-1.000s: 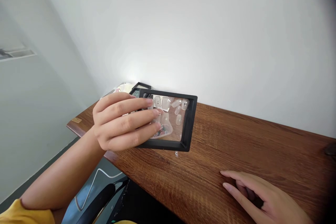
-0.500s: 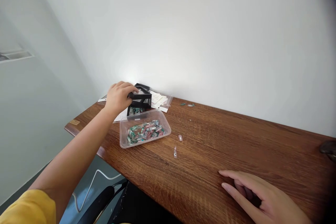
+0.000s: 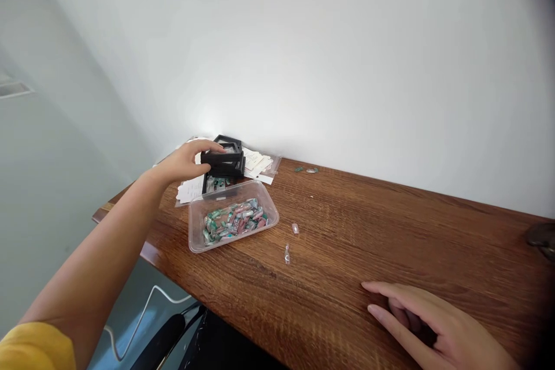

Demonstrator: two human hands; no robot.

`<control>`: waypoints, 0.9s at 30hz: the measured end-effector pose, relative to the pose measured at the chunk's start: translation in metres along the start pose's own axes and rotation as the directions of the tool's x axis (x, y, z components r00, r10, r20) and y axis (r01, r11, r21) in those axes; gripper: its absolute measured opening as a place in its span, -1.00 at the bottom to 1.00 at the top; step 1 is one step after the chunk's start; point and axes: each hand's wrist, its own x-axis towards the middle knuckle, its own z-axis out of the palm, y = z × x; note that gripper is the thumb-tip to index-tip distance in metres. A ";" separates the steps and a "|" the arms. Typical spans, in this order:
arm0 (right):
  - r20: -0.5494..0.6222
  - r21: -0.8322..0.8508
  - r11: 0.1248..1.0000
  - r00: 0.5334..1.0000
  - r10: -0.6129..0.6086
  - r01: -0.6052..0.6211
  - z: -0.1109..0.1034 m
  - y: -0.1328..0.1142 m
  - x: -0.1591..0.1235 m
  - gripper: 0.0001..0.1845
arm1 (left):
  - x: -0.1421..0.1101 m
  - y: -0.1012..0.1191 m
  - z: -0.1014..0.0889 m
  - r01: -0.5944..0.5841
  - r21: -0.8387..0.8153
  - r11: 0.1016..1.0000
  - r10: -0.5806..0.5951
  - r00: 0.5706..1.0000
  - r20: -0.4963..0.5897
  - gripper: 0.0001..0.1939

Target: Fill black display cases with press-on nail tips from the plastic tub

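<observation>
My left hand [image 3: 184,162] reaches across to the far left of the table, its thumb and fingers closed on the edge of a small black frame [image 3: 221,157] with a clear middle. That frame sits over other black frames [image 3: 236,172], touching or just above them; I cannot tell which. Just in front stands a clear plastic tub [image 3: 234,244] holding many small shiny pieces [image 3: 238,222] in green, pink and clear. At the lower right, my right hand [image 3: 429,318] rests on the wooden table with thumb and forefinger apart, nothing between them.
Two small clear pinkish pieces [image 3: 295,229] lie right of the tub. Small green and clear pieces [image 3: 312,170] are near the wall. Paper cards [image 3: 259,163] lie beside the frames. A dark object [image 3: 541,238] stands at the right edge. A white cable [image 3: 145,315] hangs below the table.
My left hand has brought the black frame slightly left and lower, flatter over the stack. The whole view has shifted a little. My right hand has stayed put.
</observation>
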 end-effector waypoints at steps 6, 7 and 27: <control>0.003 0.016 1.000 1.000 0.003 -0.003 -0.001 -0.002 0.000 -0.52 | 0.002 -0.007 0.002 -0.076 -0.014 0.997 0.077 0.993 0.088 -0.53; 0.005 0.020 1.000 1.000 -0.001 0.001 -0.001 -0.002 0.000 -0.53 | 0.002 -0.007 0.004 -0.080 -0.006 0.997 0.080 0.993 0.088 -0.54; 0.032 0.106 0.994 0.999 -0.004 0.001 -0.012 -0.017 0.006 -0.57 | -0.076 0.174 0.056 -0.551 -0.194 0.812 0.555 0.831 -0.039 -0.73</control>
